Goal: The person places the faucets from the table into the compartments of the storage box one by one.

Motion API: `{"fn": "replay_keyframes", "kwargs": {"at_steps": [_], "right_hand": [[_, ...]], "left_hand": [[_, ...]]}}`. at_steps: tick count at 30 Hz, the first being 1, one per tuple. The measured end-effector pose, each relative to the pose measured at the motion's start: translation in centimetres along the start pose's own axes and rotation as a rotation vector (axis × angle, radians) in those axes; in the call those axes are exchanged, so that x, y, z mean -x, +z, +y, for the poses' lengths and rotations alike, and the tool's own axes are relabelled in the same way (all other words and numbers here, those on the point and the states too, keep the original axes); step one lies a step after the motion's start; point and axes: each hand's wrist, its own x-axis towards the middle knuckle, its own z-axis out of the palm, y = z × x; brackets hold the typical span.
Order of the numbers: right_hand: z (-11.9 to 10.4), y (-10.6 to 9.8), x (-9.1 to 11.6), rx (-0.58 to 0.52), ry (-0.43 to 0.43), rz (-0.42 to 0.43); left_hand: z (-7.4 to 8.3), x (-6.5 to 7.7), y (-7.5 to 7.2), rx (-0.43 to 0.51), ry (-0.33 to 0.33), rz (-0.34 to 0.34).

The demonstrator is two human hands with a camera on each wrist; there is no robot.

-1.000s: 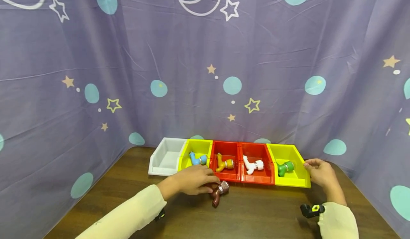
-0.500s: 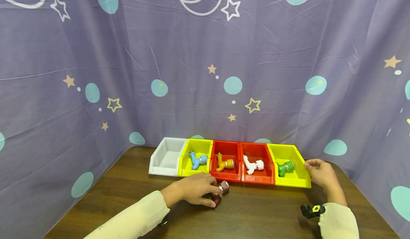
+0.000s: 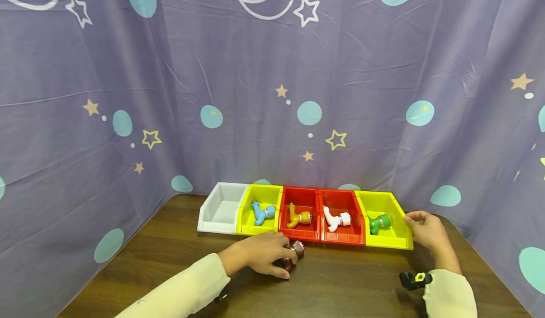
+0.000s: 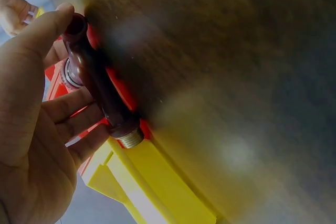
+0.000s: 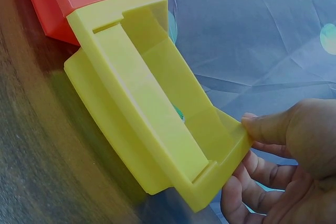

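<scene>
My left hand [image 3: 260,253] grips a dark brown tap [image 3: 299,248] in front of the row of bins. In the left wrist view the thumb is at the open spout of the tap [image 4: 94,74] and the fingers reach behind its body; a metal threaded end points away. Its ribbed knob faces right in the head view. At the row's right end, my right hand [image 3: 427,233] holds the side wall of a yellow bin [image 3: 399,241], thumb on the rim and curled fingers outside. A green tap [image 3: 380,223] lies inside that bin.
Leftwards from there stand a red bin [image 3: 344,239] with a white tap [image 3: 337,220], another red bin [image 3: 299,234] with a mustard tap [image 3: 299,218], a yellow bin [image 3: 243,223] with a blue tap [image 3: 263,213], and a white bin [image 3: 216,227]. A patterned curtain [image 3: 264,143] hangs behind the wooden table [image 3: 340,285].
My left hand has moved slightly right and down and closed round the brown tap, which it now largely covers. My right hand stays at the yellow bin.
</scene>
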Motion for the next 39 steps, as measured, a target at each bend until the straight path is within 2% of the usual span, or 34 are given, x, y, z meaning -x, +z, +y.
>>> {"fn": "replay_keyframes", "kwargs": {"at_steps": [9,19,30,39], "right_hand": [[-0.2,0.0,0.1,-0.004,-0.001,-0.003],[-0.1,0.0,-0.1,-0.006,-0.017,-0.003],[-0.1,0.0,0.1,-0.003,-0.003,-0.004],[-0.1,-0.1,0.0,-0.001,0.0,-0.006]], "left_hand": [[0.3,0.4,-0.6,0.02,-0.003,-0.038],[0.0,1.7,-1.9,0.043,-0.007,-0.028],[-1.9,4.0,-4.2,0.018,-0.092,-0.031],[-4.1,6.1,-6.5,0.001,-0.163,0.026]]}}
